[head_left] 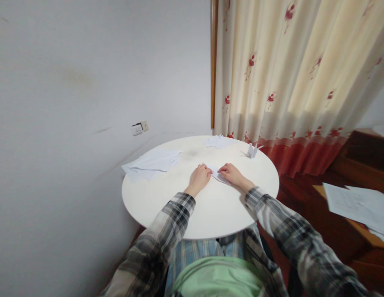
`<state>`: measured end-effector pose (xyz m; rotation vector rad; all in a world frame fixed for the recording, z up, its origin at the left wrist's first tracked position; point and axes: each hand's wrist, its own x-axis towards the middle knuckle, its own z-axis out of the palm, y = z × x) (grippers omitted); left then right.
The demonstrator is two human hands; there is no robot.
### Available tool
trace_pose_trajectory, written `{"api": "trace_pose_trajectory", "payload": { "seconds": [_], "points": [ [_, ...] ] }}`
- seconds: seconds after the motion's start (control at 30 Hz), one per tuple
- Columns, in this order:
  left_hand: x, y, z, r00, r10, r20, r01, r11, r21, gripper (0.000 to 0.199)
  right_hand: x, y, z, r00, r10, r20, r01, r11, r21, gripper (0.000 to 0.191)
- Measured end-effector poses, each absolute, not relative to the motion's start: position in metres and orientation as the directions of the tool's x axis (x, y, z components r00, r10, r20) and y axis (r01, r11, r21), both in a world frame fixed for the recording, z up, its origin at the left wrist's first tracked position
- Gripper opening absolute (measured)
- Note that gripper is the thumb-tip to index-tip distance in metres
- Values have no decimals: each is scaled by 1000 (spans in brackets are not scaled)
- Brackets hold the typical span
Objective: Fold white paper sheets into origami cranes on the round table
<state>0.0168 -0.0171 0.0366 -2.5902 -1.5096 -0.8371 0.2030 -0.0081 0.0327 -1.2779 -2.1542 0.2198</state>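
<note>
A small folded piece of white paper (220,176) lies on the round white table (207,218), between my two hands. My left hand (201,175) has its fingers closed on the paper's left end. At the right side, my right hand (231,172) grips the paper with bent fingers pressed together. The fingertips hide parts of the paper's edges. A folded white paper figure with pointed tips (253,151) stands near the table's right back edge.
Loose white sheets (154,161) lie at the table's left back. More paper pieces (216,142) sit at the far edge. A wall is at the left, a curtain (272,82) behind. Papers (359,204) rest on wooden furniture at the right.
</note>
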Motion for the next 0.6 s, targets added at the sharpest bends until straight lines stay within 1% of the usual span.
{"api": "trace_pose_trajectory", "payload": {
  "seconds": [0.07,0.13,0.23,0.43,0.5,0.6],
  "points": [
    [18,-19,38,363,817,449,820,-509,263,25,200,-11,35,-336,826,452,719,535,-443,21],
    [19,-20,38,361,829,428,814,-504,289,26,197,-14,37,-333,817,471,680,554,-480,20],
    [19,-18,37,380,825,418,788,-525,320,25,195,-18,39,-356,815,457,625,571,-533,21],
    [16,-11,33,447,805,389,737,-578,350,22,194,-19,42,-416,795,441,593,605,-531,25],
    [16,-11,32,468,796,384,726,-594,346,22,194,-18,42,-436,788,435,588,615,-525,26],
    [17,-12,32,494,770,403,723,-622,301,24,193,-17,41,-449,782,433,586,623,-518,25]
  ]
}}
